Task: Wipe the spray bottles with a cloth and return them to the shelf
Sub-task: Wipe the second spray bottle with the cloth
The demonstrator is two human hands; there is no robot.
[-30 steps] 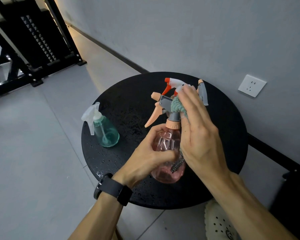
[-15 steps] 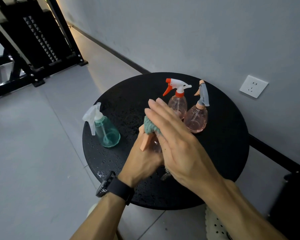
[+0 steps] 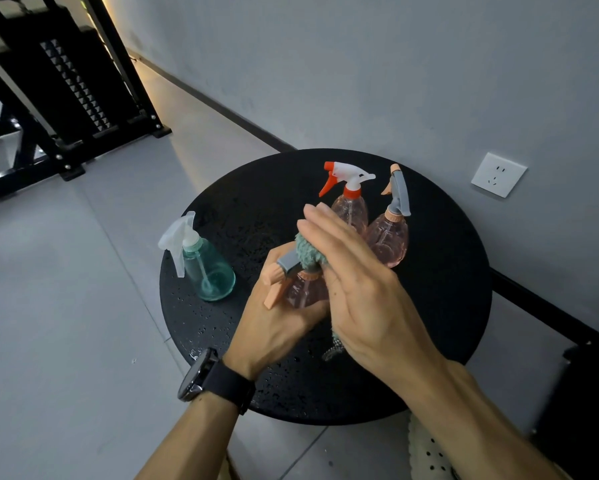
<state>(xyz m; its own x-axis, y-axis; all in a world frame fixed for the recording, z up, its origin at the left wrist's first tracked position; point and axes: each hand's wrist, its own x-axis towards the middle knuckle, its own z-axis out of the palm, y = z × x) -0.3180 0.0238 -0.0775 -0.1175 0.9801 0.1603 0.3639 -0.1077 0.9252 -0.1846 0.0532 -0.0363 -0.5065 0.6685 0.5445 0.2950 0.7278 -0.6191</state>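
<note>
Left hand with a black watch on the wrist, fingers curled round a see-through pink plastic spray bottle with a grey and peach trigger top, held tilted just above the round black table; right hand with fingers straight and flat, pressing a fluffy teal cloth against the neck and top of that bottle, not curled round it; a bit of the cloth hanging down under the right palm.

Behind the hands, standing on the table: a pink plastic bottle with a white and red sprayer, and just beside it, on the right, a second pink bottle with a grey and peach sprayer; sides close, touching or not, cannot tell. Off to the left, near the table edge, a see-through teal bottle with a clear white sprayer, upright, well apart from the others.

Small water drops all over the table top; a white wall socket on the grey wall; a black metal rack far back on the left, on the grey floor.
</note>
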